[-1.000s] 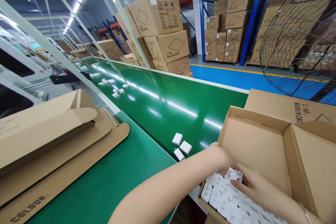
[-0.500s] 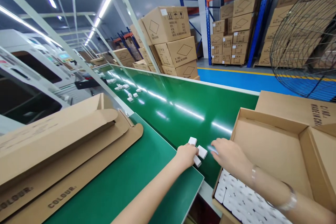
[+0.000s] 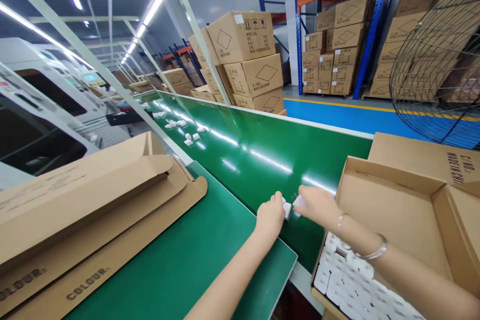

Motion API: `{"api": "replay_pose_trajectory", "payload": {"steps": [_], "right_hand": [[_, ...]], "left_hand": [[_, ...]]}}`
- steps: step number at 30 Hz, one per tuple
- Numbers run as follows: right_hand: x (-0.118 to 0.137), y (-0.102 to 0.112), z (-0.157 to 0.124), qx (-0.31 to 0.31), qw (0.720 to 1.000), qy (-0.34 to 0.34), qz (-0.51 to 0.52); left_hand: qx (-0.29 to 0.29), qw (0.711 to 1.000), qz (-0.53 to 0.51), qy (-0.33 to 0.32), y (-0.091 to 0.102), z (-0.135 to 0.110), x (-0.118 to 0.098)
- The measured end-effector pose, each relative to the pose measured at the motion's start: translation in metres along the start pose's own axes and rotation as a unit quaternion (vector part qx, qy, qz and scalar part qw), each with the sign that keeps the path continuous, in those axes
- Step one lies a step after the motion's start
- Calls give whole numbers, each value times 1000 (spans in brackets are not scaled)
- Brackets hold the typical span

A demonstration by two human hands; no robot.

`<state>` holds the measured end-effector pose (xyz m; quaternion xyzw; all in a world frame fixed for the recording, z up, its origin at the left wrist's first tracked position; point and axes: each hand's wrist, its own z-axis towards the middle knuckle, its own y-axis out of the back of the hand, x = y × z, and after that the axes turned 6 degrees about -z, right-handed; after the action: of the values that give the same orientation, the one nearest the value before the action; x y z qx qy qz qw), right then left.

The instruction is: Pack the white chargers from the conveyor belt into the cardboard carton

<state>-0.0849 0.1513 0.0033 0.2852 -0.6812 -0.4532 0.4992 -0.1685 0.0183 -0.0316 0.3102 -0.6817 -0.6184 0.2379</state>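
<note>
Head camera looks down both my forearms to where they meet at the near edge of the green belt [image 3: 262, 160]. My left grip [image 3: 270, 217] is curled shut, thumb side up, on a white adapter [image 3: 287, 208] that pokes out from its fingertips toward the right. My right grip [image 3: 318, 205] lies palm down just beside it, its fingers bent over a second adapter [image 3: 299, 201] whose corner shows at the hand's left edge. The back of the hand hides the fingers, so I cannot tell whether they have closed on it or only rest on it. The two white blocks sit between my hands, nearly touching each other, each closer to its own hand than to the other. They are too small and too covered for me to read their long axis or where the prongs point. My right wrist, with a bracelet [image 3: 369, 252], crosses the near left corner of the open carton [image 3: 397, 210], which lies right of and behind both hands. Packed rows of adapters [image 3: 348, 285] fill its near end. Left of my left arm runs the green counter [image 3: 187, 260], carrying flat cardboard sheets [image 3: 93, 210] well apart from my hands. Far up the belt lie loose adapters [image 3: 187, 137].
</note>
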Motion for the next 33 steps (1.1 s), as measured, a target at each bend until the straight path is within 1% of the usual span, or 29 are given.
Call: {"api": "replay_pose_trajectory", "payload": {"steps": [3, 5, 6, 7, 9, 13, 15, 17, 18, 19, 20, 22, 24, 26, 28, 29, 31, 33], "right_hand": [[-38, 30, -16, -11, 990, -38, 133], [-63, 43, -36, 8, 970, -58, 234], [-74, 46, -46, 22, 957, -66, 281], [-82, 46, -56, 35, 942, -72, 325], [-91, 39, -70, 59, 909, -78, 406], [-88, 14, -79, 95, 841, -84, 525], [-86, 9, -80, 97, 816, -87, 564], [-89, 11, -83, 80, 797, -87, 592], [-91, 13, -87, 67, 783, -89, 612], [-92, 16, -92, 53, 763, -94, 638], [-93, 18, -97, 43, 735, -104, 669], [-92, 21, -112, 33, 665, -131, 735], [-85, 21, -126, 41, 593, -169, 786], [-76, 20, -139, 51, 532, -206, 820], [-68, 20, -150, 60, 480, -232, 844], [-65, 20, -154, 61, 460, -238, 854], [-63, 19, -161, 55, 431, -243, 867], [-62, 18, -166, 42, 417, -242, 875]], "left_hand": [[-32, 999, 6, -22, -16, 4, -23], [-48, 998, 4, -39, -22, 5, -32], [-55, 997, 2, -48, -24, 4, -36], [-60, 997, 2, -58, -25, 4, -39], [-67, 995, 3, -80, -28, 1, -44], [-76, 987, 14, -142, -33, -9, -56], [-86, 982, 20, -166, -33, -13, -60], [-103, 979, 25, -176, -33, -14, -61], [-112, 978, 27, -174, -32, -14, -60], [-121, 978, 29, -168, -32, -13, -59], [-127, 979, 29, -158, -33, -12, -58], [-126, 982, 28, -140, -35, -9, -54], [-113, 984, 20, -139, -38, -7, -52], [-102, 984, 7, -143, -41, -5, -50], [-85, 991, -14, -103, -43, -4, -49], [-73, 994, -25, -74, -43, -4, -50], [-44, 998, -43, -32, -42, -4, -51], [-28, 998, -45, -29, -39, -6, -55]]}}
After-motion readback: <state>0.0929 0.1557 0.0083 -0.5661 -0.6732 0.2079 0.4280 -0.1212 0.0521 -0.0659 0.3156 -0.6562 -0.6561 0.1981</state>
